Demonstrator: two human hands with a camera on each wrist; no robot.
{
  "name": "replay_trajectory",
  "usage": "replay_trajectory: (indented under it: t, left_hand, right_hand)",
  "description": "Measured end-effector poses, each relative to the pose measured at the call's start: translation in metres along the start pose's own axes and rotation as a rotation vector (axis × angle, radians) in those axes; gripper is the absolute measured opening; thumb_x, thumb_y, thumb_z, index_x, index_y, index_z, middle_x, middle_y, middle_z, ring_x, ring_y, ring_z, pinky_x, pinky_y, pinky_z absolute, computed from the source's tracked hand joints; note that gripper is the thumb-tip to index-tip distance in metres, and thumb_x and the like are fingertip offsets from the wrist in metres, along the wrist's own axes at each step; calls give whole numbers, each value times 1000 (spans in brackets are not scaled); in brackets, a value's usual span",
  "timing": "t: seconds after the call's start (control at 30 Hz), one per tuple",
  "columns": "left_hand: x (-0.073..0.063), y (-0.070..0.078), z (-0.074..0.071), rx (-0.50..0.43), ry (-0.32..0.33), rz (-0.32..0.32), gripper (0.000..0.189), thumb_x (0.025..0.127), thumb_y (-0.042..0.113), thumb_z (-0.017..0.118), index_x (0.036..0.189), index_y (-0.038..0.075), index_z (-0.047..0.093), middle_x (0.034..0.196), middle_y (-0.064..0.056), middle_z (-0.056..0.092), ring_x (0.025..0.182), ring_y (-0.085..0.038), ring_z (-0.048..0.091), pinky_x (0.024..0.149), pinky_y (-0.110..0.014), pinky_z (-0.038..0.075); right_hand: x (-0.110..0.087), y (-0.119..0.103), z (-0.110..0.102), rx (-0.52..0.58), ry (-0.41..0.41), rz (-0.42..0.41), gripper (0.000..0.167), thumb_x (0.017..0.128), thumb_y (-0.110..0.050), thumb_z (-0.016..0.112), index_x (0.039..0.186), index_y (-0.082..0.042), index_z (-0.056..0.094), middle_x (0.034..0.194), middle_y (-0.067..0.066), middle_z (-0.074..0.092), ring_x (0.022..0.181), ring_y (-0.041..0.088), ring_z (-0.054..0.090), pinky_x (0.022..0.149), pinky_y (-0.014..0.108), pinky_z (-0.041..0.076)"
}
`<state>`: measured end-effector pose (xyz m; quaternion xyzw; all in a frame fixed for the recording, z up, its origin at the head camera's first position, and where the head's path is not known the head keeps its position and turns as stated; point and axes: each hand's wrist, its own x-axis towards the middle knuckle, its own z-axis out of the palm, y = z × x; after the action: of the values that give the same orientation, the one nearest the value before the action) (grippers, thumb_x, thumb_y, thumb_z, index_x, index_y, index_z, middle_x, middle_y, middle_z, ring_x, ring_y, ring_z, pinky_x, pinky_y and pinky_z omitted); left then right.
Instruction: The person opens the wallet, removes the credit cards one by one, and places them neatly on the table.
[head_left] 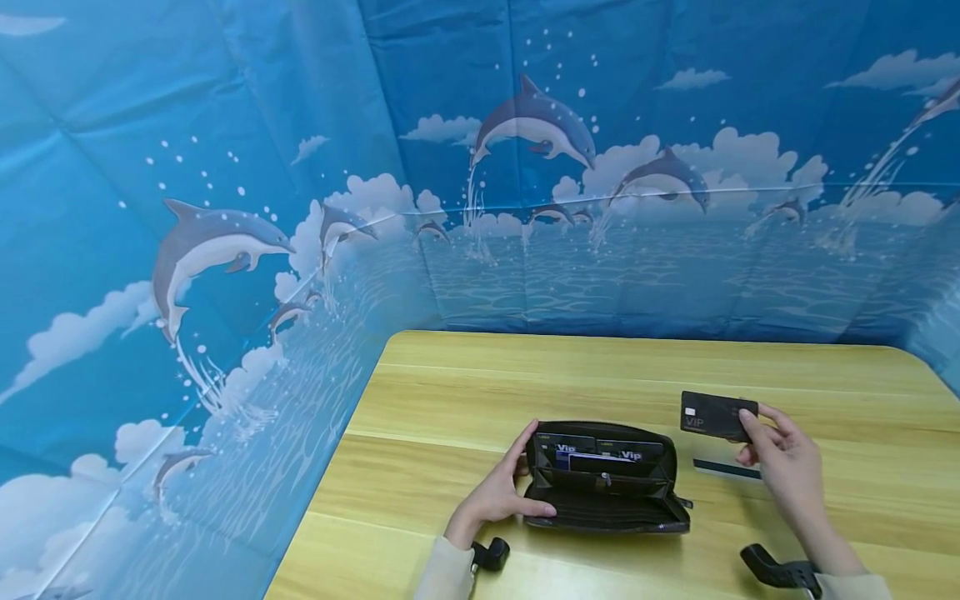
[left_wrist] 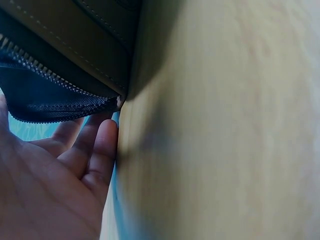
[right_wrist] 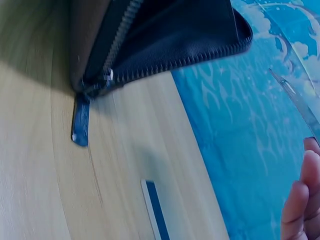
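A dark zip-around wallet [head_left: 607, 515] lies opened wide on the table, several cards [head_left: 633, 448] marked "Vip" in its upper slots. My left hand [head_left: 495, 493] grips its left end, thumb on the lower flap and fingers behind the upper one. In the left wrist view, fingertips [left_wrist: 106, 135] meet the zipped corner. To the right of the wallet, my right hand [head_left: 793, 471] pinches a black VIP card [head_left: 712, 415] by its right end, raised over the table. The right wrist view shows this card [right_wrist: 297, 102] nearly edge-on.
Below the held card, another card with a dark stripe [head_left: 722, 468] lies on the wooden table [head_left: 450, 375]. A zip pull [right_wrist: 81, 120] sticks out from the wallet's right end. Blue dolphin-printed sheeting [head_left: 525, 275] rises behind the table and along its left side.
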<state>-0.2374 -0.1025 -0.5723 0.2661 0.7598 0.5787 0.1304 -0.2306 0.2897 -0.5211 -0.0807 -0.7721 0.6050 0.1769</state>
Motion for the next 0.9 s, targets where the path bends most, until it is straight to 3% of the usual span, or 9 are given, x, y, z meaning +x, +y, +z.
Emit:
replay_trajectory:
  t: [0.3,0.57,0.77,0.9]
  left_hand:
    - [1,-1,0,1,1,-3,115,72,22,85,154,27,5,141,4,39,116,-16,45,101,-38,34]
    - [1,0,0,-3,5,-29,115,72,20,85,154,30,5,149,6,26,122,-16,42,102,-37,33]
    - [1,-1,1,-12,5,-17,115,72,18,85,153,33,5,147,4,31,121,-16,44,102,-36,33]
    - [0,-1,1,-5,3,-27,115,72,19,85,153,31,4,151,4,24,121,-16,42,102,-36,33]
  right_hand:
    - [1,15,-20,18,70,76,29,94,-26,61,122,-28,60,61,-6,65,45,10,56,47,18,45]
    - [5,36,-38,263,91,213,12,88,-21,70,90,-31,65,58,-6,64,43,8,56,44,19,46]
    - [7,52,-57,302,75,291,11,86,-22,72,82,-30,67,60,-7,65,44,10,58,43,22,47]
    - [5,59,-69,261,60,348,11,86,-24,72,79,-31,65,60,-7,65,45,11,58,43,23,48]
